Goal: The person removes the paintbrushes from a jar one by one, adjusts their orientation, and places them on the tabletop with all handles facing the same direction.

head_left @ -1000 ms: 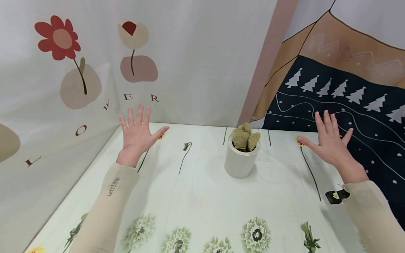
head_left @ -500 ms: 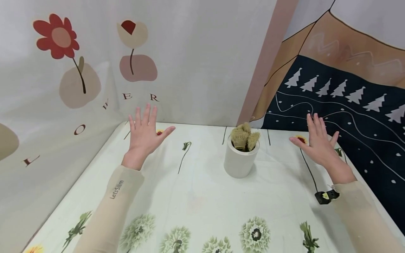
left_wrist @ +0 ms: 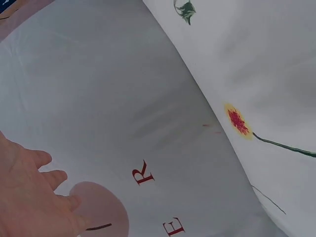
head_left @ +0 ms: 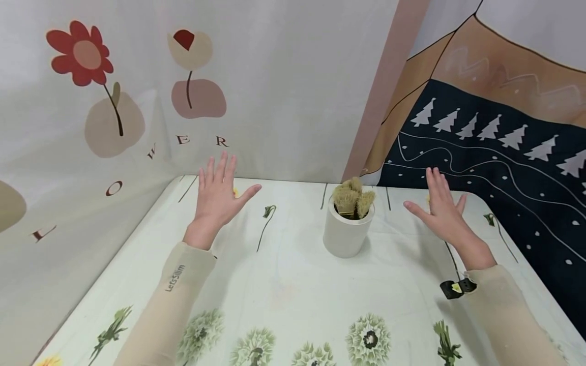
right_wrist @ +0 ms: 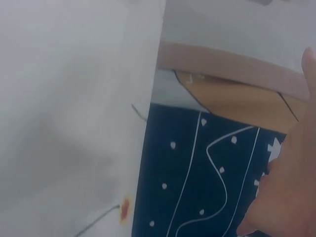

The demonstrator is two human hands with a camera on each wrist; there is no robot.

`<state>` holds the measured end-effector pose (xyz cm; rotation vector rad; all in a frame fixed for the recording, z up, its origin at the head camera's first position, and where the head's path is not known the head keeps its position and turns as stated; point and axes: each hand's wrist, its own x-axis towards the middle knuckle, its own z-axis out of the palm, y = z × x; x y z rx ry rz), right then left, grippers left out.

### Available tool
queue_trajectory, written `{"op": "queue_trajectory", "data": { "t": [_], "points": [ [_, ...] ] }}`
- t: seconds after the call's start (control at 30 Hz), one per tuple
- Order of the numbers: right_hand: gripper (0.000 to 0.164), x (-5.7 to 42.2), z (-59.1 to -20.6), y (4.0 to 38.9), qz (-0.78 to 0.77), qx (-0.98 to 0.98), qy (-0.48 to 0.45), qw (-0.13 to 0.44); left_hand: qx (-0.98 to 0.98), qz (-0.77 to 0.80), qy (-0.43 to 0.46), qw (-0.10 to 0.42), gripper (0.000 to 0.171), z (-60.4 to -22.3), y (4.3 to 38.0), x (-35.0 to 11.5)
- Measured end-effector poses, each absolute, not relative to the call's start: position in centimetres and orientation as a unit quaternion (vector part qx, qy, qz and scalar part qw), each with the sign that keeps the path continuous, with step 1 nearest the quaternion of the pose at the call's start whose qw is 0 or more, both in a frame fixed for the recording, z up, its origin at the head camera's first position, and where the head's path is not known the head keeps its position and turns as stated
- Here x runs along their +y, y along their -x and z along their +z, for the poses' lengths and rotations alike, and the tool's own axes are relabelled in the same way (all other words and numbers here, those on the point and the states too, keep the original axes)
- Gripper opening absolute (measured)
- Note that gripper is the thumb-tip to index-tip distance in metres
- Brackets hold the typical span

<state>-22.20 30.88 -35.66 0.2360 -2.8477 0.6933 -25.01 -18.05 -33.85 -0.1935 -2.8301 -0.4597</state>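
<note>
The left hand (head_left: 220, 198) and right hand (head_left: 444, 218) hold nothing, fingers straight and thumbs apart. The pot (head_left: 345, 236) stands upright on the counter (head_left: 284, 284) between them, nearer the right fingers. Closing in unevenly, the right thumb could catch its rim, tipping it or crushing the plant (head_left: 348, 198).

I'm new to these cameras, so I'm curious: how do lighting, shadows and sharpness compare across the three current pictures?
Head view: bright and fairly sharp, soft shadows on the tablecloth near the white pot and right hand; left wrist view: dimmer, greyer, with faint streaky shadows on the wall fabric; right wrist view: hazy, the printed red-and-yellow flower looking blurred.
</note>
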Motion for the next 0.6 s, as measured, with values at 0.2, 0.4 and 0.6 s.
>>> {"op": "queue_trajectory", "data": {
  "t": [0.2,0.4,0.6],
  "points": [
    [0.1,29.7,-36.0,22.1,0.25,-0.958,-0.094,0.101,-0.974,-0.162,0.074,0.137,0.1,-33.6,24.8,-17.5],
    [0.1,28.7,-36.1,22.0,0.258,-0.956,-0.104,0.094,-0.972,-0.169,0.081,0.14,0.099,-33.6,24.5,-17.0],
    [0.1,27.9,-36.2,21.8,0.263,-0.955,-0.108,0.085,-0.97,-0.179,0.09,0.138,0.096,-33.6,24.2,-16.4]
  ]
}}
